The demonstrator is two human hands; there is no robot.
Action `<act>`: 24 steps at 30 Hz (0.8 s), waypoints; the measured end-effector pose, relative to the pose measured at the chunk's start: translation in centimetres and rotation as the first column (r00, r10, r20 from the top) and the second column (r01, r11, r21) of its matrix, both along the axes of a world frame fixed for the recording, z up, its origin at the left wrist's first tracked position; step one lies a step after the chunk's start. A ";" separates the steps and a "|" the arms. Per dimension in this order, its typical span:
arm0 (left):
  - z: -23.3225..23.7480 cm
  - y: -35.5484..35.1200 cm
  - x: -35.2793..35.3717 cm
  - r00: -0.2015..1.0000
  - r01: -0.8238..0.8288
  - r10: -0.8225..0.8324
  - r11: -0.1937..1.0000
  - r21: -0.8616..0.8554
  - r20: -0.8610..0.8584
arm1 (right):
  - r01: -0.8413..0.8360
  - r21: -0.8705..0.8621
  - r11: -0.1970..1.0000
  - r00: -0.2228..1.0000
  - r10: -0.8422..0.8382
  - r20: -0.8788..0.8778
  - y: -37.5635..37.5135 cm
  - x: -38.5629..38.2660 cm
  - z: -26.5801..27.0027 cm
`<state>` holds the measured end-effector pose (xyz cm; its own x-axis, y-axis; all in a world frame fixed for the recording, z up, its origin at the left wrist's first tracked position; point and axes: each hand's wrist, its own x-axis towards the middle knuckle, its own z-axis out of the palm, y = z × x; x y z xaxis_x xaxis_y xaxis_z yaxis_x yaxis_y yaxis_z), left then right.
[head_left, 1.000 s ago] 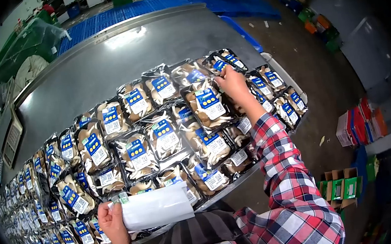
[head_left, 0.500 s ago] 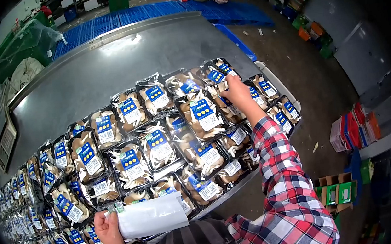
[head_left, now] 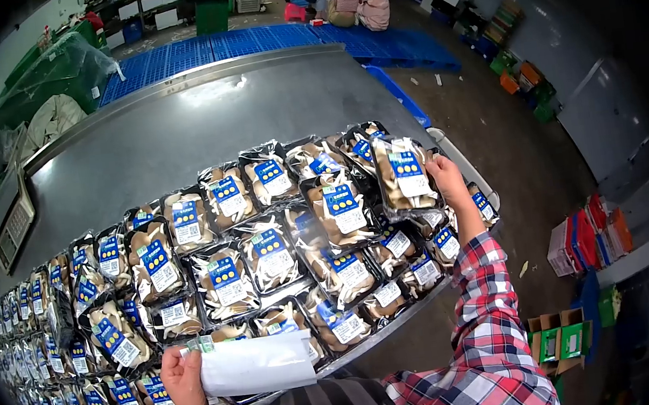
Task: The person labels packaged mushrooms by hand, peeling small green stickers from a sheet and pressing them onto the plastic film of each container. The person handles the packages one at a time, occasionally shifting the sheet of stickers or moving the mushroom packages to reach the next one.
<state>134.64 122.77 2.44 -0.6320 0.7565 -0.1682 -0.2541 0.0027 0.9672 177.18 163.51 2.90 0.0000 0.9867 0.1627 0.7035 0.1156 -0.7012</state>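
Note:
My right hand [head_left: 447, 178] grips the edge of a wrapped tray of mushrooms [head_left: 408, 178] with a blue and white label, raised above the other packs at the right. In my left hand [head_left: 184, 374], closed at the front edge, is a white label sheet [head_left: 259, 364] with small green stickers at its left end. Rows of similar mushroom packs [head_left: 225, 282] cover the front of the metal table, some stacked on others. The sheet hides parts of the packs beneath it.
The metal table [head_left: 196, 129] stretches away behind the packs. A scale [head_left: 15, 226] stands at its left end. Blue pallets [head_left: 258, 42] lie beyond, with several people [head_left: 350, 3] sitting near them. Stacked red crates [head_left: 588, 232] and open boxes [head_left: 560, 336] stand on the floor at right.
My right hand has lifted a mushroom pack from the far right rows and brought it toward me and to the right. My left hand still holds the sheet. The view has tilted slightly up.

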 end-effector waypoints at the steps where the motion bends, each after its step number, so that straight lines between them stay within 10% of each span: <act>1: -0.3 0.2 0.1 1.000 0.009 -0.009 1.000 0.008 0.019 | -0.049 -0.028 0.998 0.991 0.045 -0.123 -0.8 -1.3 1.0; 4: -0.3 1.7 0.8 0.988 0.101 -0.103 0.995 0.029 0.115 | -0.165 0.006 0.986 0.967 0.162 -0.197 -3.3 -6.6 2.0; 9: -0.1 2.7 2.1 0.972 0.190 -0.187 0.982 -0.006 0.140 | -0.318 0.002 0.948 0.919 0.307 0.246 -6.4 -13.4 -2.7; 13: 0.4 1.0 1.1 0.923 0.200 -0.219 0.976 0.092 0.316 | -0.163 0.029 0.986 0.980 0.166 -0.112 -6.6 -13.2 -2.4; 16: -0.8 -0.5 0.3 0.917 0.112 -0.170 0.978 0.177 0.359 | -0.283 -0.193 0.939 0.903 0.329 0.277 -2.8 -7.7 -7.0; 18: -1.9 -1.1 0.0 0.911 0.103 -0.168 0.977 0.187 0.376 | -0.227 -0.414 0.881 0.962 0.270 0.047 -5.4 -8.2 -6.0; 24: -0.8 -1.6 -0.2 0.910 0.128 -0.179 0.979 0.158 0.375 | -0.438 -0.197 0.877 0.899 0.432 -0.075 -5.2 -8.2 -7.3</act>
